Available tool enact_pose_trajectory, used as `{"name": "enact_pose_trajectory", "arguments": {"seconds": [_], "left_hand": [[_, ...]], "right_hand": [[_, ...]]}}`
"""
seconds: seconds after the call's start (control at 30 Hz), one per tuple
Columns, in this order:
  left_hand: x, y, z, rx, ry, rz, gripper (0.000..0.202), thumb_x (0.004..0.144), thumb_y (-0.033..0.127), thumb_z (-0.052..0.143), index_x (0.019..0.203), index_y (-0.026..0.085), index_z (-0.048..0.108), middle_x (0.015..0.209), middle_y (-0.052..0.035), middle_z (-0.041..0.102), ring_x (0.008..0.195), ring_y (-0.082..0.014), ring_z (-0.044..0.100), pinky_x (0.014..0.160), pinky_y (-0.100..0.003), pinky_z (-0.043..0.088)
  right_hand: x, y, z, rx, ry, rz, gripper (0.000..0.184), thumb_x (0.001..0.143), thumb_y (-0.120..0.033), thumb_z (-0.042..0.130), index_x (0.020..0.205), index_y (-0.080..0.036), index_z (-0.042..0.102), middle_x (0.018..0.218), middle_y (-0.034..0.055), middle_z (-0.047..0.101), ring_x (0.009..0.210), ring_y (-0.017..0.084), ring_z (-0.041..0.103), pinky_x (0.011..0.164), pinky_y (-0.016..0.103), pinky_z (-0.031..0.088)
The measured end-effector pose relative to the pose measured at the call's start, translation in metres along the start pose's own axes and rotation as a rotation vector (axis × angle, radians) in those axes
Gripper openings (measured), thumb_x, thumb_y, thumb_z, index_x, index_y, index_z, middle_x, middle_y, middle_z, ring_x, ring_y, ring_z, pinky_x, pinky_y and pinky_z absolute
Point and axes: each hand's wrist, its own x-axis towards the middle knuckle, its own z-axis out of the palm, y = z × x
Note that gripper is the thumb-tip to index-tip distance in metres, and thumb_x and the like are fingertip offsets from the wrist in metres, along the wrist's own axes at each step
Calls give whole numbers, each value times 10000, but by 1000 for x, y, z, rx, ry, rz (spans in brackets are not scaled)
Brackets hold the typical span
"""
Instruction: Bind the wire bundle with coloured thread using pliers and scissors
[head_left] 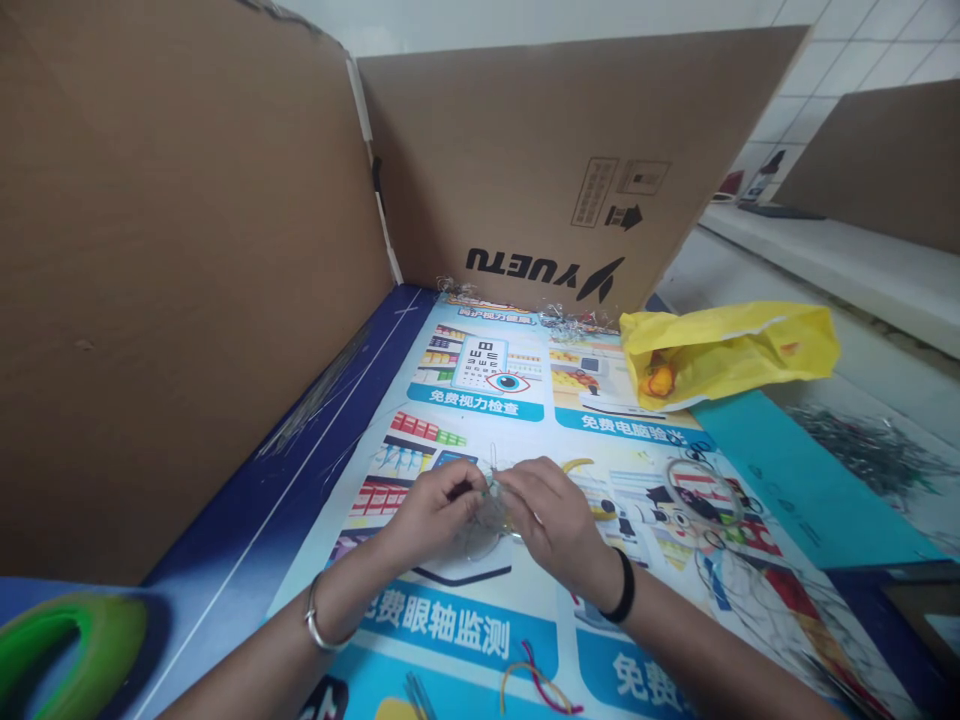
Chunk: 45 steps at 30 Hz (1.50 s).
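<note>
Above the middle of a printed poster point(469, 608), my two hands meet around a small piece of thin wire point(493, 455). Its narrow loop sticks up past the fingertips. My left hand point(442, 505), with a silver bangle at the wrist, pinches it from the left. From the other side, the fingers of my right hand point(551, 510) close on it; a black band circles that wrist. Below the fingers hangs a pale, see-through rounded part point(486, 525). It seems joined to the wire, but blur and the fingers hide how.
Cardboard panels point(525, 150) stand left and behind. A green tape roll point(82, 640) lies near left. At right are a yellow bag point(787, 345), a wire coil point(705, 492) and a wire heap point(870, 450). Coloured cords point(536, 685) lie in front; straight wires point(315, 400) lie left.
</note>
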Motion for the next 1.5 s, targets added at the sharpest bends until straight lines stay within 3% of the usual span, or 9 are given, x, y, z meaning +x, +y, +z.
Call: {"name": "enact_pose_trajectory", "arguments": {"seconds": [0.1,0.23,0.77,1.1,1.5], "left_hand": [[0,-2,-2,-84,-27,-26,62,804,156,503,747,161,529,671,26,476,603,-99,433,573,-216,367],[0,-4,-1,-126,-62,-59,57,813,188,523,767,157,535,677,27,477,600,-96,432,566,-217,364],[2,2,1,-318,-17,-287,178,718,267,648,697,145,520,552,63,482,455,-56,435,464,-190,318],[-1,-8,0,-391,-28,-350,144,710,215,656,697,146,530,475,65,495,408,-46,395,432,-181,262],[0,-3,3,-445,26,-391,173,658,198,676,633,144,514,453,77,465,388,-38,365,409,-173,241]], "right_hand": [[2,3,0,-2,-57,46,193,884,-171,481,1037,-173,598,896,94,598,847,208,553,727,370,501],[1,4,1,8,-109,27,137,890,-169,474,933,-171,604,824,74,592,794,197,528,709,364,477],[1,-1,1,42,-51,-9,125,844,-123,510,749,-173,575,720,40,579,712,164,495,669,326,405],[-1,8,-1,88,-54,-115,102,828,-137,544,796,-192,624,746,30,611,713,160,522,673,334,406],[-1,11,-2,69,-64,-249,112,830,-92,527,857,-162,610,793,60,600,754,173,530,669,331,455]]}}
